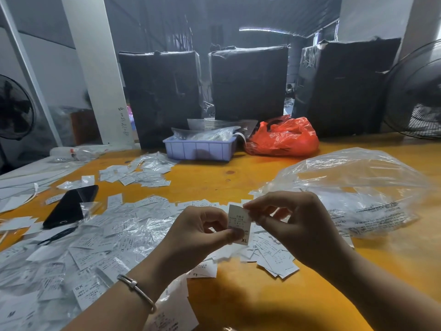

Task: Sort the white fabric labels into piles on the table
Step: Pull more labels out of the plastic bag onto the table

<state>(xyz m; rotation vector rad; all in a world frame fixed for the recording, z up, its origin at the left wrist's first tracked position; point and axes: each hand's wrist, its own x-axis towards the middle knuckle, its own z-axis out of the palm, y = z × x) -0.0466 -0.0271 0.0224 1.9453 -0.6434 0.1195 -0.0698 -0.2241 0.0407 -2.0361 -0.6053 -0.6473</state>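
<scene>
Both hands pinch XL label above table: left hand grips lower edge, right hand top corner. We judge risk: thin labels cling, doubles reach wrong pile.

Bare forearms without sleeves; thin silver-coloured metal bangle encircling left wrist, lower centre-left of frame.
</scene>
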